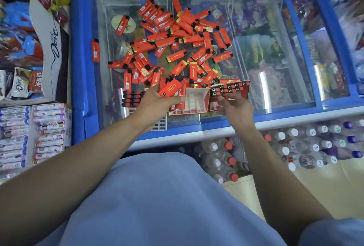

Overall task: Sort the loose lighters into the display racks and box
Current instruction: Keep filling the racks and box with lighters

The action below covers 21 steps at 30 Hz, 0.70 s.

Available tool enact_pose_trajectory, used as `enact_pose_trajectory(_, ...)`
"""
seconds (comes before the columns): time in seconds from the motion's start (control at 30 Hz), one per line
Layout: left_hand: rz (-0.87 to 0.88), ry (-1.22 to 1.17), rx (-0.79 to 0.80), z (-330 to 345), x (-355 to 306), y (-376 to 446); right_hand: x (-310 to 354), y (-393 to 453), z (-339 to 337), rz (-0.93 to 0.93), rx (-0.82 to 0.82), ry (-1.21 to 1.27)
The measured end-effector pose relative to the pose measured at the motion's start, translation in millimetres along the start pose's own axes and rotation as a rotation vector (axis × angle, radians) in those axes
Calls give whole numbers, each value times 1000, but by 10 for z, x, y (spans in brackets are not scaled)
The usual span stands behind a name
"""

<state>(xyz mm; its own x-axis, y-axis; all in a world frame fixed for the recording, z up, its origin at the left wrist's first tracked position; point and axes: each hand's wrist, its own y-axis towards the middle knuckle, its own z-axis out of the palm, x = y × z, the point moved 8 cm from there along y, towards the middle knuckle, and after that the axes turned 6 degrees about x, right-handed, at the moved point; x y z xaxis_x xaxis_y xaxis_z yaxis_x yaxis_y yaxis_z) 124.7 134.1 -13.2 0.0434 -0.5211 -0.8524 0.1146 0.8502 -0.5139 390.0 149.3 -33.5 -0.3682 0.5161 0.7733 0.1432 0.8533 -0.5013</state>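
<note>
Red lighters (173,47) lie heaped on the glass lid (275,92) of a blue-framed chest freezer (78,49), which serves as the counter; one stray lighter (95,50) rests apart at the lid's left edge. Left hand (157,102): grip curled around a small bundle of lighters (172,88), held just above an open red box (197,100) with a white divided insert. Right hand (234,106): fingertips pinching the near edge of a red display rack (229,89), partly filled with lighters standing on end. A second, dark-topped row of racked lighters (132,96) sits left of the left hand. Bottled drinks (295,143) stand below the freezer; snack packets (19,86) lie at left.
</note>
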Motion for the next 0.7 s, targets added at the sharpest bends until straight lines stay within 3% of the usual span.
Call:
enact_pose_trajectory(0.4, -45, 32, -19, -41, 83, -28, 73, -37, 135, 105, -75, 148)
enact_pose_trajectory(0.5, -49, 59, -22, -51, 76, -44, 373, -269, 53, -19, -164, 13)
enact_pose_trajectory(0.63, -56, 130, 8, -19, 70, -71, 955, -670, 509, -226, 214, 9)
enact_pose_trajectory(0.7, -46, 132, 60, 51, 51, -82, 1076, -745, 699, -270, 304, -52)
